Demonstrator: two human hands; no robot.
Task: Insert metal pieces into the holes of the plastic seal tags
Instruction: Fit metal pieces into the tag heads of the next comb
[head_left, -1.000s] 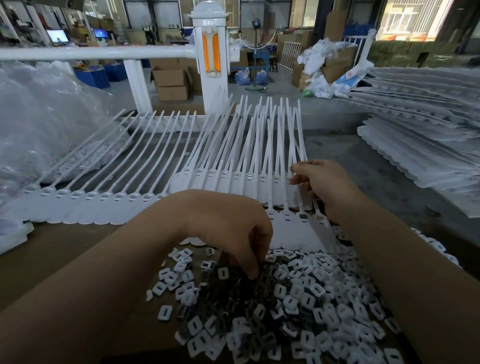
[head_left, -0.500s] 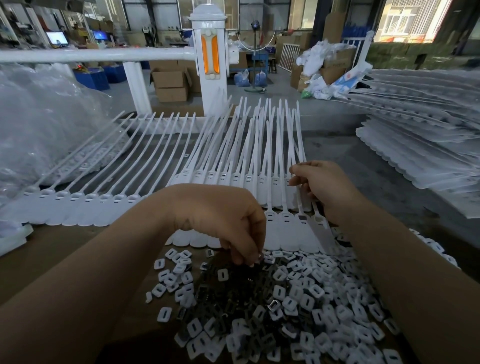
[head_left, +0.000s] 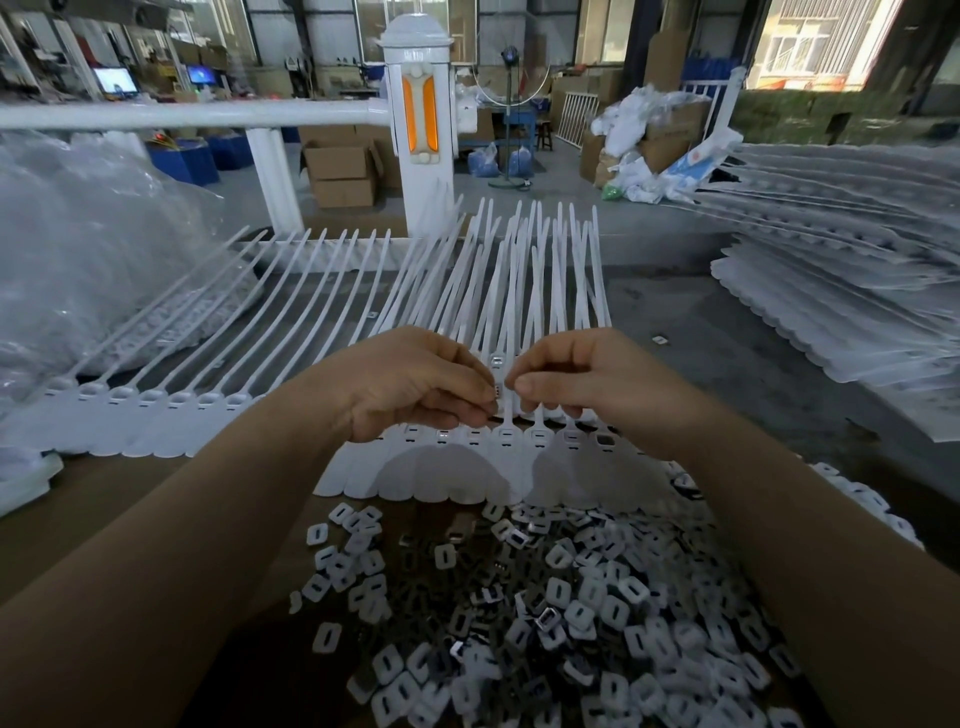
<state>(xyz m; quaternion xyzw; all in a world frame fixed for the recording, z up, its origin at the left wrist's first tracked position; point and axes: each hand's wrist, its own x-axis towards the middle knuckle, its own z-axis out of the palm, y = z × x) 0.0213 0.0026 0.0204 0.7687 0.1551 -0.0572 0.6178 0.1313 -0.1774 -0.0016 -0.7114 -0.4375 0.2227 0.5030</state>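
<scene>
White plastic seal tags (head_left: 457, 467) lie in joined rows across the cardboard worktop, long tails pointing away from me. My left hand (head_left: 410, 389) pinches a small metal piece (head_left: 497, 391) at its fingertips, just above the tag heads. My right hand (head_left: 587, 379) faces it, fingers curled and pinching the strip of one tag (head_left: 506, 410) right beside the metal piece. Both hands nearly touch. A heap of loose metal pieces and white plastic caps (head_left: 545, 613) lies in front of me.
A second row of seal tags (head_left: 135, 410) lies at the left. Clear plastic bags (head_left: 78, 260) bulge at far left. Stacks of tag sheets (head_left: 841, 291) fill the right. A white railing post (head_left: 418, 119) stands behind the table.
My left hand has risen from the heap with a metal piece and moved up to the tags. My right hand has shifted slightly left to meet it.
</scene>
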